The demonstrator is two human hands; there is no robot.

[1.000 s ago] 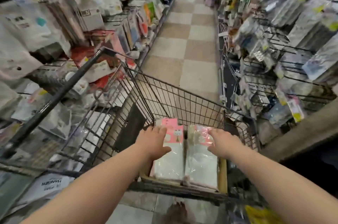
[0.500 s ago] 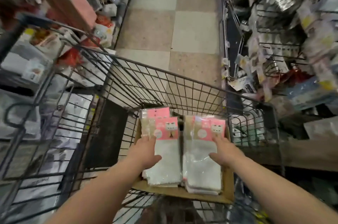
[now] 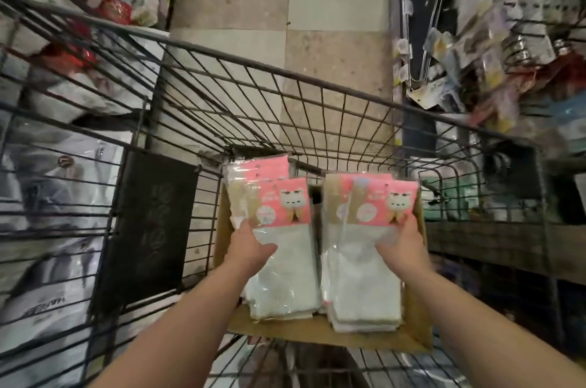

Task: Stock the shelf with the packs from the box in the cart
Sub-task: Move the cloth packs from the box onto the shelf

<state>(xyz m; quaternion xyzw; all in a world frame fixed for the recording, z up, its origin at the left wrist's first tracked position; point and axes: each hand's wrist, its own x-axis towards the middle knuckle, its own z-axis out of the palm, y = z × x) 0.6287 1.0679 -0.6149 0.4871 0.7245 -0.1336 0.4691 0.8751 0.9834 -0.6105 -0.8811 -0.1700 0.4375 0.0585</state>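
Observation:
A shallow cardboard box point(image 3: 320, 329) sits in the black wire cart point(image 3: 241, 102). It holds two stacks of clear packs with white cloth and pink cat labels. My left hand point(image 3: 249, 246) grips the top pack of the left stack point(image 3: 282, 261), thumb on top and fingers under its left edge. My right hand point(image 3: 404, 245) grips the top pack of the right stack point(image 3: 358, 270) along its right side, just below the label.
Wire shelves crowded with packaged goods line both sides: the left shelves point(image 3: 60, 165) and the right shelves point(image 3: 507, 39). A wooden shelf edge point(image 3: 494, 245) lies right of the cart. Tiled aisle floor point(image 3: 285, 7) stretches ahead.
The camera has tilted down towards the cart. Both hands slid from the tops of the stacks to their outer edges and closed on the top packs.

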